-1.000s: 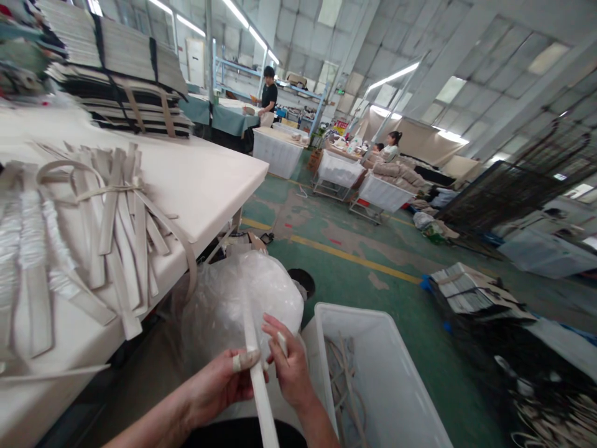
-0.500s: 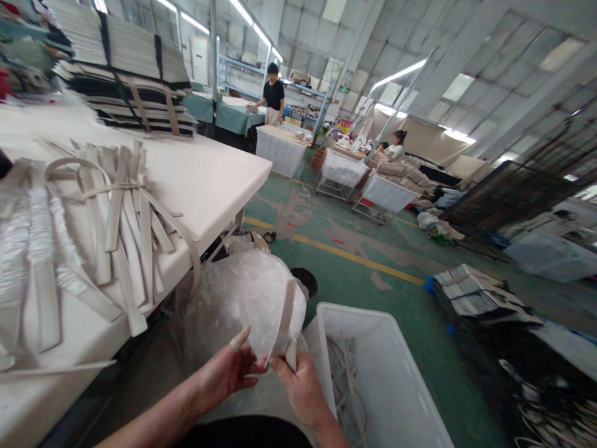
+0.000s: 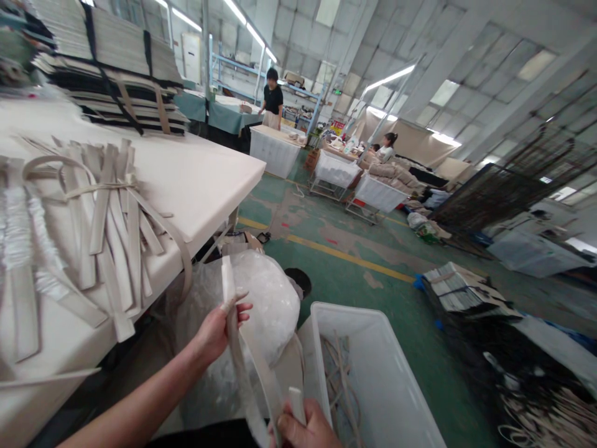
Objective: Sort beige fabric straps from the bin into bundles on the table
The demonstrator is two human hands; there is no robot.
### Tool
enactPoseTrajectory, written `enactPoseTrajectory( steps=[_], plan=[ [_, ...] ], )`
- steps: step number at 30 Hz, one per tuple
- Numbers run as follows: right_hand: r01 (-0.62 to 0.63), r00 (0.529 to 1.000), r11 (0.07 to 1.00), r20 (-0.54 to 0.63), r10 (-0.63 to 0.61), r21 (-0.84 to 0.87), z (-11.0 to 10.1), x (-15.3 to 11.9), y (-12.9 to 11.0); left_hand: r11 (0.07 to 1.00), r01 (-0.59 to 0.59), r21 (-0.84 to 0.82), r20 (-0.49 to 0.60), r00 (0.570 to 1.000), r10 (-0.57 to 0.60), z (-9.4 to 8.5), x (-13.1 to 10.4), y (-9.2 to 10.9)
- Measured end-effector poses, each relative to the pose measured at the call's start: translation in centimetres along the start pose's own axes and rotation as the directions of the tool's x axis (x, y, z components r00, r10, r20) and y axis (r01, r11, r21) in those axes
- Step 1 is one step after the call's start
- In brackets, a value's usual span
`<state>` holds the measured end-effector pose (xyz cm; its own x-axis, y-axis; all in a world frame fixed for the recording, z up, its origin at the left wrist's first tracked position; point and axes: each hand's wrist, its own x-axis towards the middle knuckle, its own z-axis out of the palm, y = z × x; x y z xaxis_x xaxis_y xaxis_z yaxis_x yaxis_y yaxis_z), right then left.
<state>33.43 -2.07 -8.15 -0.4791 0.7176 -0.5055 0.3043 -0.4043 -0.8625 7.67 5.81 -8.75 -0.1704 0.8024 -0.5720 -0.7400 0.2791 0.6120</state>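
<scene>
A long beige fabric strap [image 3: 262, 361] runs between my hands in folded lengths. My left hand [image 3: 215, 333] is closed around its upper part, and one end sticks up above the fingers. Wrapping covers one finger of this hand. Lower down, my right hand [image 3: 305, 428] grips the strap near the bottom edge, a short end poking up past the thumb. Behind the strap bulges a clear plastic bag [image 3: 275, 292]. To the left, a tied bundle of similar straps [image 3: 109, 205] lies on the white table [image 3: 219, 168].
A white plastic bin [image 3: 396, 379] with loose straps inside stands at my right. Stacked panels [image 3: 116, 93] sit at the table's far end. Further right are a bundled stack [image 3: 459, 289] and dark heaped material. Two people work in the background beside tables and wheeled bins.
My hands have moved apart: the left went up and left and now grips the strap, the right went down. The strap is stretched between them. The view has shifted slightly.
</scene>
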Motion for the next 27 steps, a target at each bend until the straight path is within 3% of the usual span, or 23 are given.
enactPoseTrajectory(
  steps=[4, 7, 9, 12, 15, 20, 25, 27],
  plan=[
    [0.19, 0.982, 0.977, -0.037, -0.188, 0.099, 2.1, 3.5, -1.7, 0.953, -0.164, 0.254, 0.171, 0.978, 0.122, -0.6, -2.2, -1.3],
    [0.249, 0.966, 0.958, -0.1, -0.237, 0.138, 2.9, 5.7, -2.8, 0.858, -0.298, 0.418, 0.306, 0.936, 0.176, -1.2, -4.0, -2.0],
    [0.27, 0.96, 0.952, -0.113, -0.256, 0.142, 3.5, 6.8, -3.4, 0.811, -0.332, 0.482, 0.391, 0.91, 0.14, -1.0, -5.0, -2.2],
    [0.294, 0.952, 0.944, -0.137, -0.274, 0.152, 4.6, 7.8, -3.9, 0.797, -0.289, 0.531, 0.479, 0.878, -0.001, -0.1, -6.0, -2.5],
    [0.301, 0.947, 0.948, -0.151, -0.284, 0.105, 5.3, 8.0, -4.0, 0.779, -0.239, 0.579, 0.481, 0.872, -0.089, 0.4, -6.2, -3.1],
    [0.324, 0.934, 0.925, -0.088, -0.346, -0.198, 3.9, 6.9, -4.1, 0.659, -0.322, 0.68, 0.474, 0.878, -0.06, -1.1, -5.2, -3.1],
    [0.373, 0.86, 0.91, -0.299, -0.413, -0.183, 1.6, 6.1, -5.5, 0.409, -0.386, 0.827, 0.458, 0.884, -0.09, -3.2, -3.8, -1.8],
    [0.418, 0.839, 0.897, -0.317, -0.441, -0.143, 1.2, 6.0, -6.5, 0.414, -0.348, 0.841, 0.424, 0.899, -0.108, -3.8, -3.6, -1.8]
  ],
)
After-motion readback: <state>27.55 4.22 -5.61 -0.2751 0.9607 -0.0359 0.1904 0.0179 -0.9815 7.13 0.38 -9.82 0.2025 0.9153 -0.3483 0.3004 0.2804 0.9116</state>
